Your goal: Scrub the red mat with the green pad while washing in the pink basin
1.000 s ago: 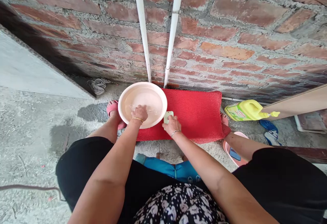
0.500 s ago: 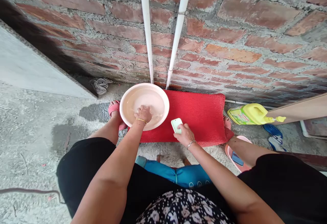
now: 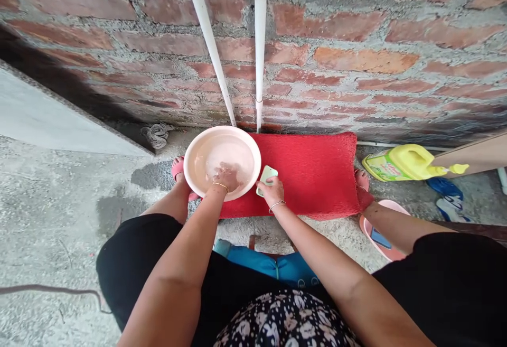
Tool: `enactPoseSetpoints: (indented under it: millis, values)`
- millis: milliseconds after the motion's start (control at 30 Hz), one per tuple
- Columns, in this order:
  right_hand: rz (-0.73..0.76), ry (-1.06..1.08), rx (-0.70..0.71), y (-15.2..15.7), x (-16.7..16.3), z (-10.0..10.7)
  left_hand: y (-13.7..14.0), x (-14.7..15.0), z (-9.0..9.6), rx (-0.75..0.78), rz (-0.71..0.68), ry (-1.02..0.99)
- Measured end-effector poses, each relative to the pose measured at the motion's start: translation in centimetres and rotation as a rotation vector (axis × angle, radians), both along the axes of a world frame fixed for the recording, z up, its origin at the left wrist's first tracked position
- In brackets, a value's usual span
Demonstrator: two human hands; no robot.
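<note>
A pale pink basin (image 3: 190, 149) of water stands on the left part of a red cloth-covered surface (image 3: 317, 172). My left hand (image 3: 228, 177), a bangle at its wrist, is down in the water with fingers spread and nothing visible in them; the water blurs their outline. Just right of the basin, my right hand (image 3: 273, 191) is closed around a flat pale green object (image 3: 270, 171) with rounded corners and a small dark hole near one end. Its underside is hidden, so I cannot tell its exact kind. It is held close to the basin's rim, above the red cloth.
A yellow jug (image 3: 407, 162) lies on its side at the right, near blue-and-white slippers (image 3: 449, 199). Two white pipes (image 3: 259, 46) run down the brick wall (image 3: 344, 25) behind. A pink tray (image 3: 390, 209) holding a blue item sits by the right leg. A grey cloth (image 3: 157, 136) lies at left.
My right hand has moved left toward the basin, turning the pale green object more upright. My left hand has sunk deeper into the water. The view has shifted slightly.
</note>
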State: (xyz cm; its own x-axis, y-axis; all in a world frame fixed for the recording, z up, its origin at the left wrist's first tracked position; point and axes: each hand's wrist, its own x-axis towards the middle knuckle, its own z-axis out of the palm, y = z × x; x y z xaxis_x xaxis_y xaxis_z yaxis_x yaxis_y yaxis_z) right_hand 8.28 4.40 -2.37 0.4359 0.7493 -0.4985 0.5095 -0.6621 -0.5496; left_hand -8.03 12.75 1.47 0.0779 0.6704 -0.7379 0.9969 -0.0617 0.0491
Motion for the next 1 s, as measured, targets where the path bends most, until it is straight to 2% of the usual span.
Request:
enactPoseSetpoints:
  millis: [133, 233, 600, 767, 867, 1000]
  values:
    - [0.144, -0.025, -0.087, -1.5, -1.8, 0.2, -0.2, 0.1, 0.1, 0.015, 0.003, 0.031]
    - [0.240, -0.052, -0.112, -1.4, -2.3, 0.3, -0.4, 0.0, -0.1, 0.017, -0.014, 0.021]
    - [0.436, -0.123, -0.205, 1.8, 0.3, 0.5, -0.6, -0.7, -0.7, 0.036, -0.015, -0.019]
    - [0.462, -0.162, -0.210, 1.9, 2.8, 1.5, -0.6, -0.8, -0.9, 0.030, -0.016, -0.026]
    - [0.443, -0.171, -0.106, 1.5, 4.0, 1.7, -0.7, -0.7, -1.3, 0.050, -0.019, -0.022]
    - [0.284, 0.065, 0.038, 0.7, 3.4, 0.4, -0.6, -0.5, -1.7, 0.048, -0.016, -0.015]
